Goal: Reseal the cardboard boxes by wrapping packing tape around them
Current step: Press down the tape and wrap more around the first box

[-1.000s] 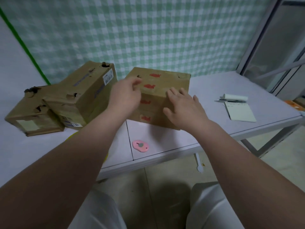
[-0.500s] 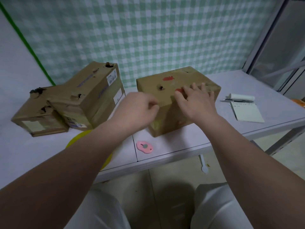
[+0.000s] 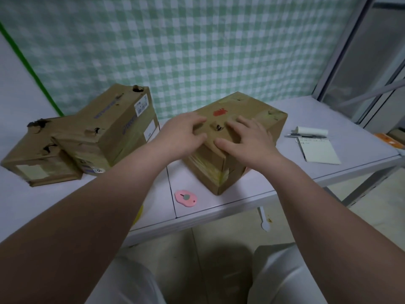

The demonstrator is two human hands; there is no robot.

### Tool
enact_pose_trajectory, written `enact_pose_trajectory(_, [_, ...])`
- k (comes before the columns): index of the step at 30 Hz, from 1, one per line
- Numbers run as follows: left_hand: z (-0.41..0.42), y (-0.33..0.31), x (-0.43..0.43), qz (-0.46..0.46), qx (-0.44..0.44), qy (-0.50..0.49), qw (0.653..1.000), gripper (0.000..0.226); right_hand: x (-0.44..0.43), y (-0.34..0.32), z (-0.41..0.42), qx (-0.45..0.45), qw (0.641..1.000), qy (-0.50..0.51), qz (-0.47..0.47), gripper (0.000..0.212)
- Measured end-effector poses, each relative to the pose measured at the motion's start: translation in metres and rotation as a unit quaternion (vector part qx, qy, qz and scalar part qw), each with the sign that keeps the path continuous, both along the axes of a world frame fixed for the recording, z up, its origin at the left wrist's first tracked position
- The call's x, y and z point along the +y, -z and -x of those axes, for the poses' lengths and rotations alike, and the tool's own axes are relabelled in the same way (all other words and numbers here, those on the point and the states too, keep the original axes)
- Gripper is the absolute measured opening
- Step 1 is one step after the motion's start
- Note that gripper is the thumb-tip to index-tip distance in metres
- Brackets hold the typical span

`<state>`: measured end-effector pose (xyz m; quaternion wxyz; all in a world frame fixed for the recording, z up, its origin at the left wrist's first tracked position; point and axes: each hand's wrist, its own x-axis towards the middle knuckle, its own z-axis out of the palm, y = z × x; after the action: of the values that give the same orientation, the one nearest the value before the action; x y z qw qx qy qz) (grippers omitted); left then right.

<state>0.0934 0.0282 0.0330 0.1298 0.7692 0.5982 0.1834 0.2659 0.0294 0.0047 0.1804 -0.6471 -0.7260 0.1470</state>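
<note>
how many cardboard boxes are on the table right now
3. One box sits mid-table under both hands: left hand, right hand. A second box stands at left, leaning on a third, flatter box at far left. Others may be out of view.

I'm looking at a makeshift packing corner in a home or small office: a plain white counter (image 3: 241,200) against a green gingham wall covering (image 3: 197,51), battered cardboard boxes (image 3: 92,137), a notepad (image 3: 317,150) and pen (image 3: 306,135).
</note>
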Motion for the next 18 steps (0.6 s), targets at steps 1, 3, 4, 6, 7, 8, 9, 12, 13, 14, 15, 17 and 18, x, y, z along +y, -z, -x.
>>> enact_pose_trajectory(1, [-0.002,0.000,0.001,-0.002,0.004,0.009,1.000,0.048,-0.002,-0.001,-0.001,0.006,1.000,-0.002,-0.002,0.066])
enact_pose_trajectory(3, [-0.006,-0.002,0.001,-0.012,0.023,0.026,0.999,0.046,-0.005,-0.002,-0.003,0.020,1.000,-0.002,-0.010,0.062])
enact_pose_trajectory(4, [-0.009,-0.005,0.002,-0.016,0.046,0.032,0.998,0.046,-0.007,-0.002,-0.005,0.024,1.000,-0.003,-0.015,0.058])
enact_pose_trajectory(6, [-0.013,-0.010,0.004,-0.012,0.098,0.040,0.994,0.047,-0.009,-0.005,-0.008,0.037,0.999,-0.008,-0.028,0.049])
enact_pose_trajectory(7, [-0.014,-0.013,0.005,-0.007,0.116,0.044,0.992,0.047,-0.010,-0.007,-0.010,0.045,0.998,-0.010,-0.033,0.043])
enact_pose_trajectory(8, [-0.016,-0.016,0.007,-0.001,0.128,0.049,0.991,0.047,-0.010,-0.008,-0.011,0.052,0.998,-0.010,-0.037,0.038])
enact_pose_trajectory(9, [-0.017,-0.017,0.008,0.004,0.137,0.056,0.989,0.046,-0.010,-0.009,-0.012,0.059,0.997,-0.008,-0.041,0.034])
enact_pose_trajectory(12, [-0.018,-0.019,0.013,0.010,0.133,0.071,0.988,0.034,-0.006,-0.008,-0.013,0.100,0.994,0.003,-0.050,0.015])
enact_pose_trajectory(13, [-0.018,-0.018,0.015,0.013,0.121,0.069,0.990,0.029,-0.005,-0.008,-0.013,0.120,0.992,0.010,-0.049,0.009])
enact_pose_trajectory(14, [-0.017,-0.017,0.016,0.019,0.106,0.068,0.992,0.025,-0.003,-0.008,-0.012,0.138,0.989,0.018,-0.049,0.010])
enact_pose_trajectory(15, [-0.016,-0.015,0.018,0.027,0.089,0.069,0.993,0.020,-0.002,-0.007,-0.012,0.152,0.987,0.027,-0.048,0.013])
enact_pose_trajectory(17, [-0.012,-0.013,0.021,0.051,0.043,0.074,0.995,0.013,0.001,-0.007,-0.010,0.171,0.983,0.041,-0.048,0.017])
enact_pose_trajectory(18, [-0.010,-0.012,0.022,0.064,0.014,0.076,0.995,0.010,0.002,-0.006,-0.009,0.179,0.982,0.046,-0.046,0.018])
